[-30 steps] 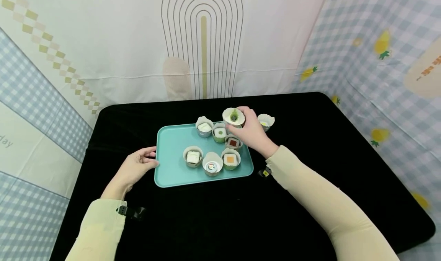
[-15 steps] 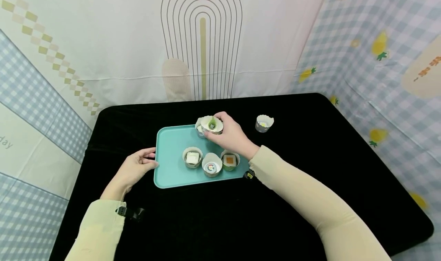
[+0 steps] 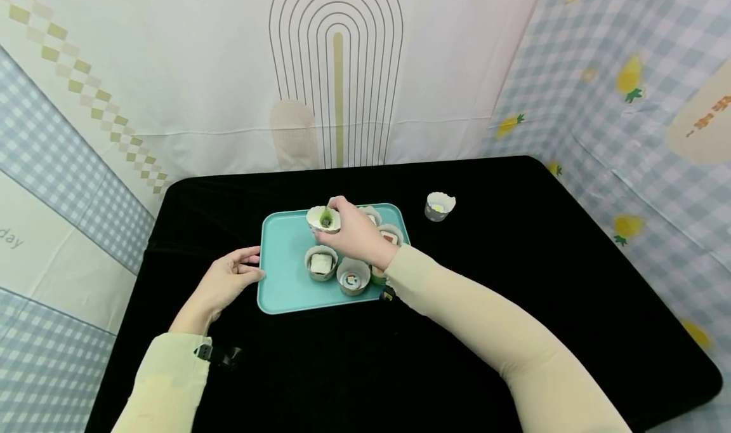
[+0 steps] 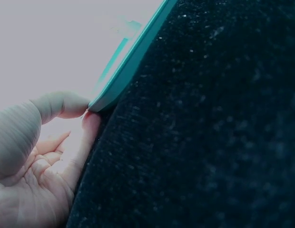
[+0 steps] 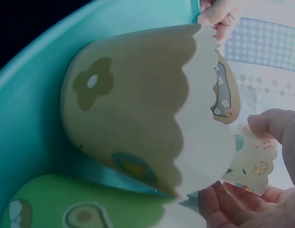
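Note:
My right hand (image 3: 362, 237) grips a paper baking cup (image 3: 316, 222) with a green item inside, above the back part of a turquoise tray (image 3: 282, 290). In the right wrist view, the thumb and fingers hold this patterned cup (image 5: 252, 164) by its sides. On the tray, one cup (image 3: 321, 263) holds a white block, and beside it is a cup (image 3: 353, 279) with a round piece. More cups are partly hidden behind my right hand and sleeve. With thumb and finger, my left hand (image 3: 223, 287) pinches the tray's left edge (image 4: 131, 61).
A grey paper cup (image 3: 437, 211) with something yellow inside stands on the black tablecloth (image 3: 491, 242), right of the tray. In the right wrist view, a brown cup (image 5: 133, 90) and a green cup (image 5: 85, 204) are close to the camera. Printed curtains (image 3: 200, 71) hang behind.
My right hand has carried its cup leftward over the tray, from the back right to the back middle. The left hand stays at the tray's left edge.

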Demonstrator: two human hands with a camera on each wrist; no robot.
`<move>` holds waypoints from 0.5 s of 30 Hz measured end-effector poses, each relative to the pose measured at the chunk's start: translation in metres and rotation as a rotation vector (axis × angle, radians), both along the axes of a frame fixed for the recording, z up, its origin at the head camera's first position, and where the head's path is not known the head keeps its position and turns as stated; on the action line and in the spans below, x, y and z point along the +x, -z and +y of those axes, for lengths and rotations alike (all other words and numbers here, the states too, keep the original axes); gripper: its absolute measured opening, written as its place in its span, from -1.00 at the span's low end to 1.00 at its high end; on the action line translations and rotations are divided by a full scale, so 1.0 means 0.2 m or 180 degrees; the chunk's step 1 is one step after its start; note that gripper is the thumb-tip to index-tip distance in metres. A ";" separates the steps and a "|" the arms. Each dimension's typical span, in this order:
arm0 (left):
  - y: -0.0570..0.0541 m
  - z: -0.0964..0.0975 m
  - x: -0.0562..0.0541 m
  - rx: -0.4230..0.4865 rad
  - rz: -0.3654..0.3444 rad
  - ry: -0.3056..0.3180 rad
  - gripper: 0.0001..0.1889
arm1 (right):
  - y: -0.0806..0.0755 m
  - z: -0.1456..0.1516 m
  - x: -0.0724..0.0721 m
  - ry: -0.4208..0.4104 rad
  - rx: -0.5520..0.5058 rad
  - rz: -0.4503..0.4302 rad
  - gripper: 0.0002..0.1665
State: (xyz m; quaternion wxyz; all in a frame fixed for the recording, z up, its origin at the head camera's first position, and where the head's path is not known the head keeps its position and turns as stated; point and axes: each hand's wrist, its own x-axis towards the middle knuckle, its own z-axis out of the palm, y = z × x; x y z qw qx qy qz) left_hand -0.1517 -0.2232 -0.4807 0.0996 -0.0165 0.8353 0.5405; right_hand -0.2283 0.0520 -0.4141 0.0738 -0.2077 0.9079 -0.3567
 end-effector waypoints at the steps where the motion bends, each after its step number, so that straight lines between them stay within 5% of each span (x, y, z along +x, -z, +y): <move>1: 0.00 0.00 0.00 0.0001 0.0004 0.0001 -0.38 | 0.00 -0.01 0.00 0.0015 0.0037 0.0011 -0.31; 15: 0.01 0.00 0.00 0.0016 -0.0022 -0.0020 -0.38 | 0.01 -0.06 0.02 -0.0050 0.0344 -0.0113 -0.26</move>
